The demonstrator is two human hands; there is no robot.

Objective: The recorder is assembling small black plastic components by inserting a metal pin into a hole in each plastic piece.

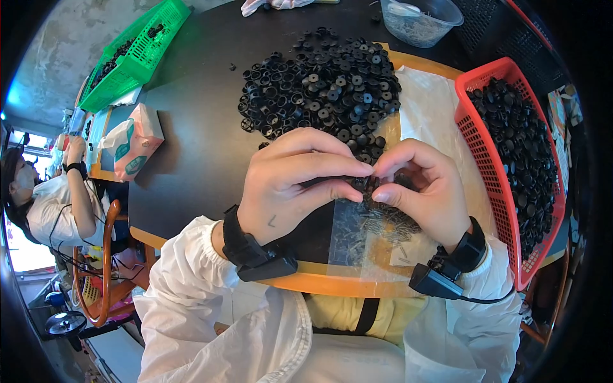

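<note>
My left hand (295, 171) and my right hand (429, 185) meet over the near side of the table, fingertips almost touching. Both are closed in a pinch, thumbs against forefingers. Something small and dark shows between the fingertips, mostly hidden by them. Just below lies a heap of thin metal pins (391, 223) on a clear plastic sheet (345, 246). Behind my hands spreads a large pile of small black plastic parts (338, 83), some ring-shaped, some round caps with a hole.
A red basket (488, 172) full of black caps stands at the right. A clear tub (421, 29) of small pieces is at the back right. A green basket (128, 76) and a tissue pack (140, 140) are at the left. A co-worker (60, 204) sits at the far left.
</note>
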